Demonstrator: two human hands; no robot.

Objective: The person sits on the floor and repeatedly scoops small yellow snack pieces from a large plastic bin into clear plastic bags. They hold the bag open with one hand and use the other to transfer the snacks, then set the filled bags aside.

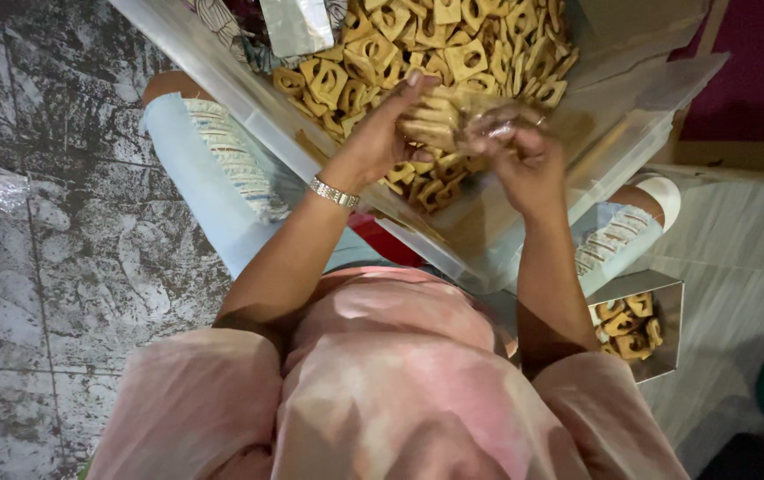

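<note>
One camera on the head, straight down and close, hands and clear bin (248,98) toward 12 o'clock.

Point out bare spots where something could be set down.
Bare grey mottled floor lies left of the legs. Pale floor is free right of the small silver packet. The clear plastic bin, full of tan biscuits, is crowded under both hands.

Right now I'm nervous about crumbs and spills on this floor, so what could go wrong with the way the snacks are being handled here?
1. Both hands, left hand and right hand, pinch a clear bag of biscuits in mid-air; a slip could drop pieces.
2. The clear tub of loose biscuits appears to rest across the person's legs, so shifting might tip it.
3. The small open box of biscuits by the knee could be knocked.
</note>
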